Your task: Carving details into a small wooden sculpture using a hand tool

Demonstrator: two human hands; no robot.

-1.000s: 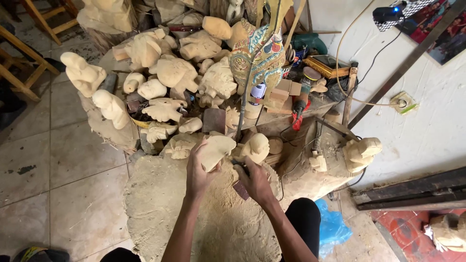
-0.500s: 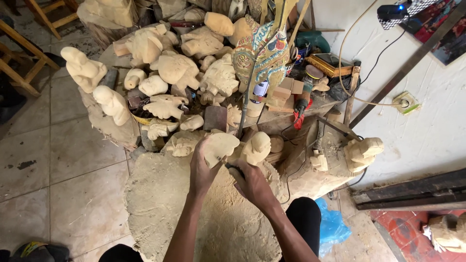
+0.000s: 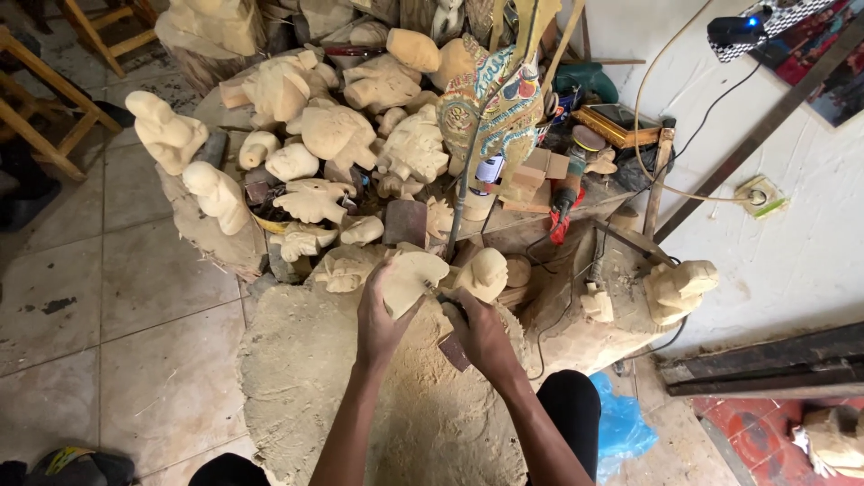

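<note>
Fingers of the left hand point(image 3: 378, 317) wrapped round a pale wooden carving point(image 3: 409, 277) at frame centre; the right hand point(image 3: 479, 333) clenched a dark tool point(image 3: 453, 350) against it, above the dusty stump point(image 3: 297, 378).

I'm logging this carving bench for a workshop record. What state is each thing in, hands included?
left hand: wrapped around the pale wood carving, steadying it on the work block.
right hand: closed on a dark-handled tool, against the carving.
pale wood carving: unpainted, rough.
painted mask: coloured, standing upright.
unpainted figures: heaped behind.
blue plastic bag: crumpled on the floor.
wall socket: cable plugged in.
</note>
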